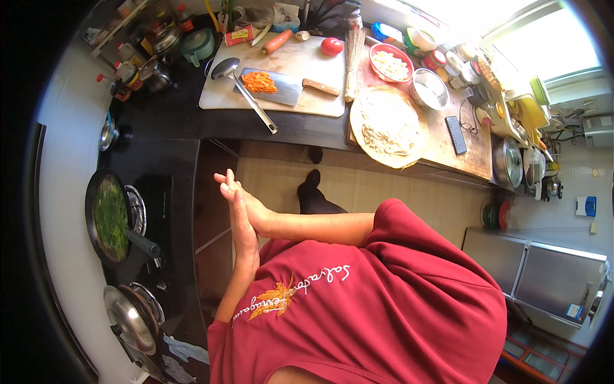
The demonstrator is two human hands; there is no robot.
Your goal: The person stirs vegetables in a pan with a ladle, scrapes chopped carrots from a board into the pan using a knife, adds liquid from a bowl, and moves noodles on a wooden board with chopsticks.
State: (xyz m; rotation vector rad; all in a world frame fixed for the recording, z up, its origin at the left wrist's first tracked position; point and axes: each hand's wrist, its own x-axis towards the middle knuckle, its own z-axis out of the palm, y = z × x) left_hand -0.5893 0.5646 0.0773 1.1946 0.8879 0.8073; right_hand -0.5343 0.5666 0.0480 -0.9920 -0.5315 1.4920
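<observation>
My left hand point(242, 229) and my right hand point(256, 210) are pressed palm to palm in front of the counter, fingers stretched out. Nothing shows between them. To their left, a black frying pan point(93, 225) with a green, leafy-looking layer of food point(112, 221) sits on the stove. Beyond my fingers lies a white cutting board point(313, 56). On it rests a cleaver point(289, 90) bearing chopped orange pieces point(258, 82), with a metal ladle point(257, 111) beside it. A carrot point(277, 42) and a tomato point(331, 46) lie at the board's far side.
On the right counter are a round tray of noodles point(391, 131), a red bowl of pale chunks point(391, 64), a glass bowl point(430, 88) and a phone point(455, 134). A lidded pan point(131, 320) stands at the near left. Bottles point(131, 77) crowd the far left corner.
</observation>
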